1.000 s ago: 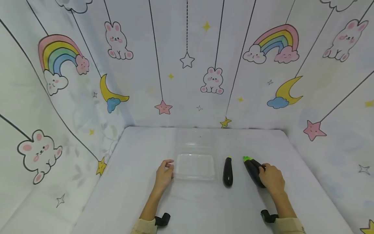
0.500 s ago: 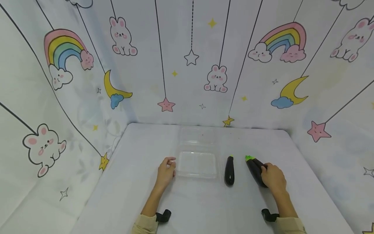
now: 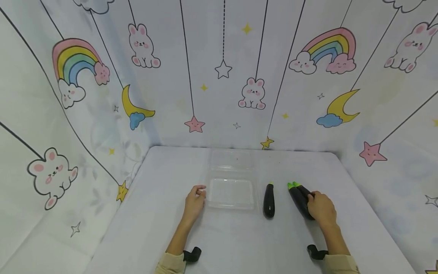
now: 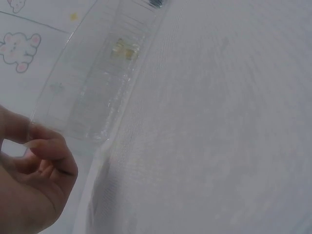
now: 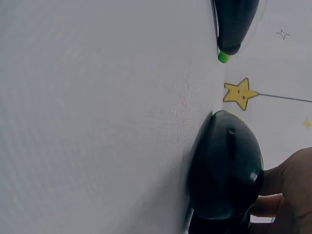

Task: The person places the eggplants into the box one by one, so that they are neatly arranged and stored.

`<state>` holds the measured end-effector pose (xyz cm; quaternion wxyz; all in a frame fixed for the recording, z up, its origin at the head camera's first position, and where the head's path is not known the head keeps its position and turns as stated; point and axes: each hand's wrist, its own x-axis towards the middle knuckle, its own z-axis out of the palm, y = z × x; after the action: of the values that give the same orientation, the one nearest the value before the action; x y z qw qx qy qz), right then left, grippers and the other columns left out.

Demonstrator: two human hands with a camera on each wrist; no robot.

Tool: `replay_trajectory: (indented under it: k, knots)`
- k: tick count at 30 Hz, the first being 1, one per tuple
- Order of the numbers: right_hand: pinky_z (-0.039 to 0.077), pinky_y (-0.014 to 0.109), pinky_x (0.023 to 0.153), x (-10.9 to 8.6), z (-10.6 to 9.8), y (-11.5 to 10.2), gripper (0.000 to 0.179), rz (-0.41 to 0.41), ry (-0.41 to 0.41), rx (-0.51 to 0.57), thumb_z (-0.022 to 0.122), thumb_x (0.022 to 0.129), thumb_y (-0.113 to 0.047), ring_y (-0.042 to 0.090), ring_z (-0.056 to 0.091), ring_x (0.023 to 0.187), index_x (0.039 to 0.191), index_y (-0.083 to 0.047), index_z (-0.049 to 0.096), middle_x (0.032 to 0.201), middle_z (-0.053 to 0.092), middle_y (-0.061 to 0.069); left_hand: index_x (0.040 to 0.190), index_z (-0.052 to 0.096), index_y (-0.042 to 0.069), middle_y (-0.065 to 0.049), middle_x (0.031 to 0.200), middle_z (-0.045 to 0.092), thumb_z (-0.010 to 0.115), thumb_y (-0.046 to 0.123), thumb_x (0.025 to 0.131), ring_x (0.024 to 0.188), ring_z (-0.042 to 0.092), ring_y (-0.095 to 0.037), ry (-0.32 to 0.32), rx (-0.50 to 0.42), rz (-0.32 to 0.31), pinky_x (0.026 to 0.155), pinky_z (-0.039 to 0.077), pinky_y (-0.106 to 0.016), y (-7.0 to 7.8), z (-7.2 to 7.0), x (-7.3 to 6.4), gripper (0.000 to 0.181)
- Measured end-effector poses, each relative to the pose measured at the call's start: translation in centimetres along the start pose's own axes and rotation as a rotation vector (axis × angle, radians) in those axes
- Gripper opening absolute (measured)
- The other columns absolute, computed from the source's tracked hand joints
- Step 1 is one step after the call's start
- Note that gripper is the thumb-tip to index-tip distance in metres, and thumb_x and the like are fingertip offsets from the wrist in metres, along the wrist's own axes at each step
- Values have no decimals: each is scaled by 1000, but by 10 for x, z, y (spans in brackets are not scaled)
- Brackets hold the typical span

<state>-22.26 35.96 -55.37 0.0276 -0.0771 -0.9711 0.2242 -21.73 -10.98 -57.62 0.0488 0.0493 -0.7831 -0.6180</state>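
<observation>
White fabric printed with rabbits, rainbows, moons and stars forms the backdrop, filling the upper half and both sides of the head view. Below it, a white table spreads across the lower middle of the frame. A clear plastic container sits on the table near the frame's centre, its lid folded back above it. At lower right, the right hand has bent fingers and grips the right-hand one of two dark eggplants lying side by side; whether the fingers also hold the other, I cannot tell. Left of the container, the left hand has curled fingers, its thumb and a finger closed on the container's edge. Beige sleeves show at the bottom of the frame. Of the pair, the left eggplant lies aslant, touching the right eggplant, their bright green stem ends toward the upper left. A lone eggplant lies nearly vertical in the frame, between container and pair. Smallest are the black wrist pieces, low in the frame beside each sleeve
</observation>
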Motion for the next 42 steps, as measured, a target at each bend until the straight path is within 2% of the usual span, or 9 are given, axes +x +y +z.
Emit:
replay_trajectory:
  k: [11, 23, 29, 42]
  knots:
    - [52, 68, 79, 1, -2, -8, 41, -56, 86, 14, 45, 108, -15, 63, 61, 102, 128, 19, 57, 116, 61, 44, 132, 61, -1, -17, 100, 60, 51, 10, 107, 66, 55, -15, -20, -41, 4, 55, 45, -20, -2, -1, 0, 29]
    - [48, 68, 79, 3, -3, -23, 42, -53, 201, 27, 48, 108, -18, 62, 59, 102, 131, 17, 57, 116, 59, 44, 131, 61, -2, -11, 93, 60, 51, 9, 106, 63, 55, -13, -23, -34, 22, 53, 44, -20, 0, -2, -1, 29]
    - [48, 66, 77, 4, -5, -32, 43, -64, 219, 52, 49, 110, -18, 60, 58, 103, 135, 16, 55, 119, 58, 43, 130, 62, 0, -9, 91, 59, 52, 9, 106, 62, 55, -13, -21, -42, 25, 53, 44, -20, 0, -3, 0, 28]
    - [46, 68, 85, 4, -6, -54, 43, -126, 266, 91, 52, 108, -17, 59, 56, 110, 134, 17, 56, 122, 58, 42, 130, 62, -1, -10, 90, 61, 53, 10, 106, 62, 56, -15, -28, -34, 41, 53, 45, -21, -1, -4, 1, 28]
